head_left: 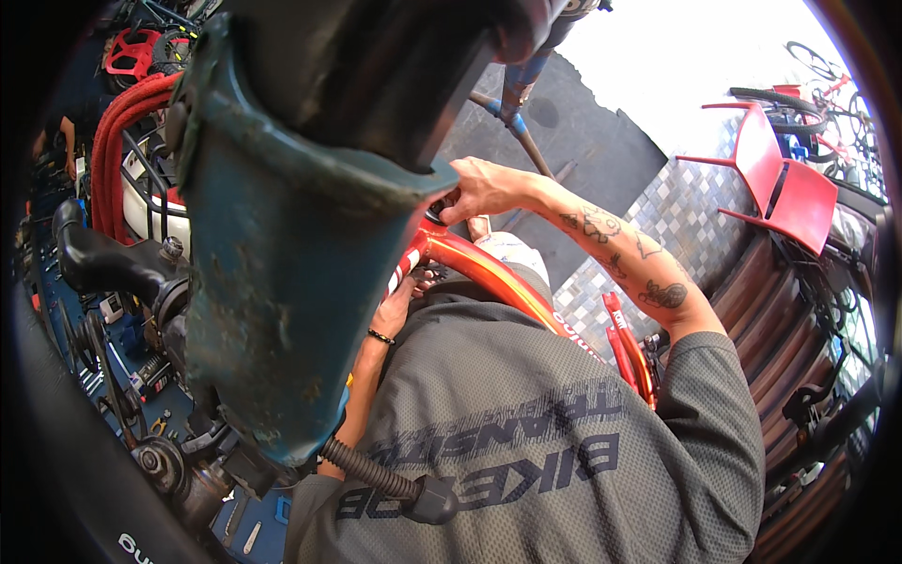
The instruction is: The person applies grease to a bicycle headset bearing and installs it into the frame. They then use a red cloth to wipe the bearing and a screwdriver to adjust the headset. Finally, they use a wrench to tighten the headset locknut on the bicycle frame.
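Observation:
My right hand (474, 188) is closed at the top end of an orange-red bike frame (484, 282), fingers on a dark round part (434, 213). My left hand (402, 296) is lower, curled at the frame's red and white striped tube, its fingers partly hidden. A large worn teal metal piece (263, 282) with a black part inside fills the upper left foreground, close to both hands and covering part of my left arm. A black ribbed hose (371, 470) hangs below it, over my grey shirt.
Red chairs (799, 202) and bikes (817, 122) stand at right beside brown ribbed slats (761, 291). A blue tubular stand (517, 122) rises behind the frame. At left are red hoses (117, 141), a black curved pipe (94, 249), tools (160, 423) and another person's arm (68, 146).

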`<act>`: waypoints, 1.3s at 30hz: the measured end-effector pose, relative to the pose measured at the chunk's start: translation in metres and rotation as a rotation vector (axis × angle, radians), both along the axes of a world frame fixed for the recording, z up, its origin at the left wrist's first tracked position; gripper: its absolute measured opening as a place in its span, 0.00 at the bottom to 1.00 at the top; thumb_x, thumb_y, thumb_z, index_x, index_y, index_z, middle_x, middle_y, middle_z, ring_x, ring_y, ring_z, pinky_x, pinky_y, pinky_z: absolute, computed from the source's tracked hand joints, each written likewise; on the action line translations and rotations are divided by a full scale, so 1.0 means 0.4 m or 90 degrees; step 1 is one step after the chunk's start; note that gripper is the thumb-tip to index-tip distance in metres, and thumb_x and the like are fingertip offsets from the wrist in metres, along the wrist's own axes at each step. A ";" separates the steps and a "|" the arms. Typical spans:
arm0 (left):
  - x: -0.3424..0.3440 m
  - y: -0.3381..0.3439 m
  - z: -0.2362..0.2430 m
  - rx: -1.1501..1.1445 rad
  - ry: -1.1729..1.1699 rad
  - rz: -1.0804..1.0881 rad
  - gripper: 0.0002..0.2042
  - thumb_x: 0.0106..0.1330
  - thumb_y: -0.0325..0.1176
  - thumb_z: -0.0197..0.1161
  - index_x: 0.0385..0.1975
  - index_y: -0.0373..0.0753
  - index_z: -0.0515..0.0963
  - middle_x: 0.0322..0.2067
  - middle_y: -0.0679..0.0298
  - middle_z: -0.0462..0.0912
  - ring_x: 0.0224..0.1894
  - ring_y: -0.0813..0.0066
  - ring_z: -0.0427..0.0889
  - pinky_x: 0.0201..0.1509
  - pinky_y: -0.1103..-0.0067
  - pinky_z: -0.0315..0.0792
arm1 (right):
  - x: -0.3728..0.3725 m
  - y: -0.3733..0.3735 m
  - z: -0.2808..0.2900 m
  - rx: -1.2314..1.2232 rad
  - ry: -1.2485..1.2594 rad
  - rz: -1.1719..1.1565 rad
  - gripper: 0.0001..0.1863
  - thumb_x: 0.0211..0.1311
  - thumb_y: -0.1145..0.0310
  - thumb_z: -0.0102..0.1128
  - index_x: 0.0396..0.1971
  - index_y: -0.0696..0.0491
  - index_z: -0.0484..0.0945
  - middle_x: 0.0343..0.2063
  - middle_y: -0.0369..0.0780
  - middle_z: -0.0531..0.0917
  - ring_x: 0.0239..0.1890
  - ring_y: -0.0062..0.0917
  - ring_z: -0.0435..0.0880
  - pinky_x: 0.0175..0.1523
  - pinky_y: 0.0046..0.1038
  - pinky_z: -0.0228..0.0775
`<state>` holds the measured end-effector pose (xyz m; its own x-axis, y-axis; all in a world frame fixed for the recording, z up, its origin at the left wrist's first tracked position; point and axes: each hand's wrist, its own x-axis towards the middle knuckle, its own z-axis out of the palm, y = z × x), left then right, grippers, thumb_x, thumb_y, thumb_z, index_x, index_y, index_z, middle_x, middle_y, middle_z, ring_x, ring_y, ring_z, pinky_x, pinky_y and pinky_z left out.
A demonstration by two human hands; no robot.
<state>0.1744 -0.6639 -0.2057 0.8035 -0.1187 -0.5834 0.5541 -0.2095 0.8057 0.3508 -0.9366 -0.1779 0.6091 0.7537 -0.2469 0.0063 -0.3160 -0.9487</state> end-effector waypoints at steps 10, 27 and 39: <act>0.003 -0.001 0.013 0.012 -0.013 -0.014 0.13 0.79 0.31 0.59 0.56 0.32 0.83 0.46 0.62 0.91 0.44 0.79 0.88 0.43 0.81 0.84 | 0.021 -0.029 0.031 -0.089 0.098 0.024 0.21 0.65 0.57 0.67 0.45 0.60 0.83 0.33 0.44 0.90 0.38 0.28 0.90 0.46 0.34 0.80; 0.016 -0.026 0.033 0.018 0.045 0.023 0.12 0.79 0.29 0.58 0.54 0.32 0.84 0.43 0.59 0.91 0.42 0.73 0.90 0.43 0.78 0.83 | -0.003 -0.026 0.006 -0.001 0.053 0.020 0.21 0.57 0.64 0.65 0.48 0.61 0.83 0.43 0.47 0.89 0.46 0.33 0.88 0.51 0.35 0.78; 0.029 -0.028 0.046 0.025 0.022 -0.008 0.12 0.79 0.29 0.56 0.52 0.31 0.84 0.43 0.58 0.91 0.42 0.72 0.90 0.44 0.77 0.83 | -0.007 0.021 -0.049 -0.109 0.036 -0.039 0.25 0.65 0.50 0.62 0.42 0.61 0.85 0.28 0.45 0.89 0.36 0.34 0.90 0.46 0.36 0.79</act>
